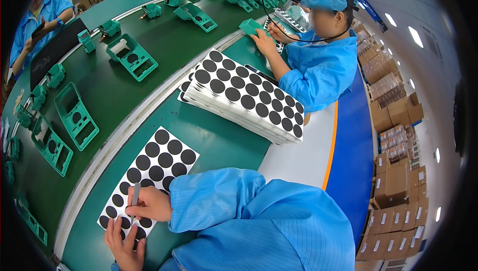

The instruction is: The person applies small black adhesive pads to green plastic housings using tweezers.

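My right hand (151, 204) is closed around a slim grey tool that looks like tweezers (135, 196), its thin tip pointing down at the sheet. Under both hands lies a white sheet of round black stickers (165, 160), flat on the green bench. My left hand (122, 249) rests at the sheet's near end. Its fingers are stretched out and apart, with the fingertips close to the tool's tip. Whether the tip has lifted a sticker is too small to tell. My right sleeve covers part of the sheet's right edge.
A thick stack of similar sticker sheets (244, 92) stands beyond my sheet. To the left, a dark green conveyor (164, 54) carries several green plastic housings (132, 57). A co-worker in blue (318, 72) handles a green part ahead. Cardboard boxes (393, 221) are piled at the far right.
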Demonstrator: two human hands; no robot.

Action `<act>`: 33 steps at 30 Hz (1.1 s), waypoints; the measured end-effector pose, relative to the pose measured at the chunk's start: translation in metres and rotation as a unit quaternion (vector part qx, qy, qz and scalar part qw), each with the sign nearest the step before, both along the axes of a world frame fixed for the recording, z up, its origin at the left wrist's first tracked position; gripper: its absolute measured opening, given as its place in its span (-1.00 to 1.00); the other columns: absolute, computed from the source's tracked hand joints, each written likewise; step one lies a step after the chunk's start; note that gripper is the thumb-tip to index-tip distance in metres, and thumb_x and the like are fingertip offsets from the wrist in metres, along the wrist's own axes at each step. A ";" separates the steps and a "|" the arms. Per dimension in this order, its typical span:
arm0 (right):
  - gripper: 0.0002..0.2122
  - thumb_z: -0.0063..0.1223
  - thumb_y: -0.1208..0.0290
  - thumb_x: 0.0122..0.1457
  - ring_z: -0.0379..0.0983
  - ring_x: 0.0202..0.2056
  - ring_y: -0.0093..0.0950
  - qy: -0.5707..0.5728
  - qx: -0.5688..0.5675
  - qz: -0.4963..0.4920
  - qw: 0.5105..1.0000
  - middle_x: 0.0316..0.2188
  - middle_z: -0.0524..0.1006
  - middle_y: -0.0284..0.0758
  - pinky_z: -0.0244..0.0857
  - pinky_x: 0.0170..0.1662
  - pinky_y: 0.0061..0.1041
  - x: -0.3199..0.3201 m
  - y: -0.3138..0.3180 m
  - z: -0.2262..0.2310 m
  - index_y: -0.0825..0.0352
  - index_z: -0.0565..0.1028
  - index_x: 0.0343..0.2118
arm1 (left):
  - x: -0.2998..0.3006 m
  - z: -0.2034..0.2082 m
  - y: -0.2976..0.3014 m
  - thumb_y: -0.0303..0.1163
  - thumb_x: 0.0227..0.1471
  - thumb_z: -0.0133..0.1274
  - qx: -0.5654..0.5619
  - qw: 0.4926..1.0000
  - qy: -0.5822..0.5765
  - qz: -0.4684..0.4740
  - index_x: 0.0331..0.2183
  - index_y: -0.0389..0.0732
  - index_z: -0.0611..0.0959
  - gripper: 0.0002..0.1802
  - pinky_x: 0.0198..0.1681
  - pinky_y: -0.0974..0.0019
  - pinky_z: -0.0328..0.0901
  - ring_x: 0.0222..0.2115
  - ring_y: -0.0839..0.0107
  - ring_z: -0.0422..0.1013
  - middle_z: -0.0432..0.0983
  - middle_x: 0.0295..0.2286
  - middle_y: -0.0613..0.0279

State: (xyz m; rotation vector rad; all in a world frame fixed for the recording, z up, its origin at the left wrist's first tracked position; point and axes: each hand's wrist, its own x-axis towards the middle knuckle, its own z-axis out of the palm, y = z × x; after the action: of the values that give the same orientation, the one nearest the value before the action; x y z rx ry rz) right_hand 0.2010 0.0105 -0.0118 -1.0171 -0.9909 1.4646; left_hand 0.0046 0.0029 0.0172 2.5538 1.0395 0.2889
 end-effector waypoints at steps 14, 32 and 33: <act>-0.85 -0.01 0.49 0.02 0.33 -0.61 -0.68 0.012 -0.032 0.029 0.999 -0.65 0.39 -0.38 0.19 -0.57 -0.71 -0.003 0.002 0.003 0.37 0.26 -0.53 | -0.006 0.002 0.000 -0.48 -0.40 0.10 0.000 1.000 0.006 0.009 -0.29 -0.19 0.53 -0.56 0.01 0.00 -0.09 0.02 -0.02 0.02 0.18 -0.06 -0.02; -0.88 0.03 0.47 0.00 0.34 -0.58 -0.68 -0.014 0.029 -0.016 0.999 -0.64 0.39 -0.43 0.17 -0.56 -0.71 -0.015 0.008 -0.014 0.32 0.34 -0.45 | -0.013 -0.013 0.007 -0.39 -0.32 0.11 0.041 0.999 -0.025 -0.005 -0.25 -0.12 0.51 -0.57 -0.07 -0.02 0.01 -0.02 -0.06 0.09 0.20 -0.07 -0.03; -0.89 0.04 0.47 0.00 0.35 -0.56 -0.68 -0.006 0.007 -0.026 1.000 -0.60 0.42 -0.41 0.21 -0.53 -0.71 -0.010 0.006 -0.018 0.31 0.35 -0.44 | -0.008 -0.015 0.012 -0.39 -0.35 0.13 0.028 0.998 -0.053 -0.011 -0.25 -0.11 0.51 -0.56 -0.09 0.00 0.05 -0.02 -0.04 0.11 0.21 -0.09 -0.01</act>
State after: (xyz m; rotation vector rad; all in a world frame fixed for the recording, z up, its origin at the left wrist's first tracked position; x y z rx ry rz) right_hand 0.1911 0.0169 -0.0295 -1.0342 -0.9759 1.4092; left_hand -0.0034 0.0148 0.0023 2.5678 0.9759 0.4479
